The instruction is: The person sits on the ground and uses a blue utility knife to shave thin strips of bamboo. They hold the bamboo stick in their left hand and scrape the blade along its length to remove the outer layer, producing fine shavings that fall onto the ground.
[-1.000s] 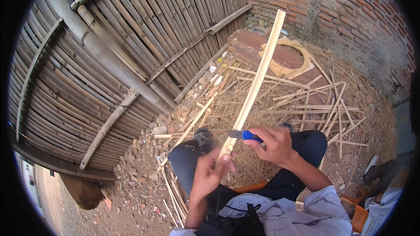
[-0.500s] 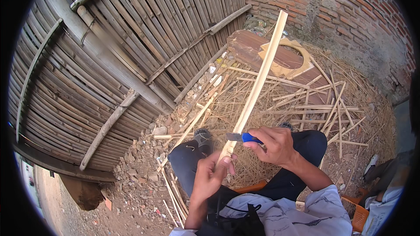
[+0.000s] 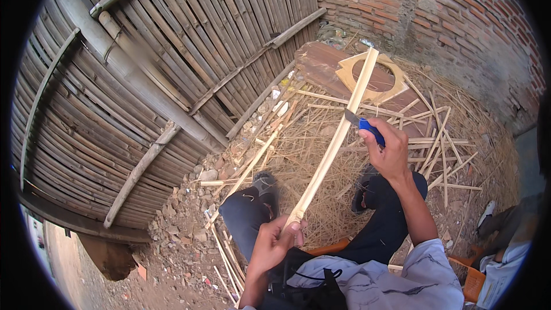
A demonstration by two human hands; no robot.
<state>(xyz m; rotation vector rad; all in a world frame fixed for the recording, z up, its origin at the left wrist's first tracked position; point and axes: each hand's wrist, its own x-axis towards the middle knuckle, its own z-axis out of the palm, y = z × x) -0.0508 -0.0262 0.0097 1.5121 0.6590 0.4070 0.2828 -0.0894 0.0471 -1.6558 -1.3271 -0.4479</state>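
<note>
My left hand (image 3: pixel 276 242) is closed around the near end of a long pale bamboo strip (image 3: pixel 327 162), low in front of my body. The strip slants up and away to the right. My right hand (image 3: pixel 388 148) grips the blue handle of a knife (image 3: pixel 371 130). The grey blade touches or lies right at the strip's edge, past its middle toward the far end. Behind the strip's far end lies a flat, pale, notched frame (image 3: pixel 396 90) with a round opening, resting on a reddish-brown board (image 3: pixel 321 66).
Thin shavings (image 3: pixel 321 129) cover the ground between my feet. Several cut strips (image 3: pixel 445 143) lie crossed at the right, others (image 3: pixel 229 255) by my left knee. A slatted bamboo wall (image 3: pixel 143 51) rises left, a brick wall (image 3: pixel 367 0) behind. Another person's leg (image 3: pixel 508 221) shows at right.
My right hand has moved the knife from near my left hand up along the strip toward its far end. The strip's far end has dropped lower in the view.
</note>
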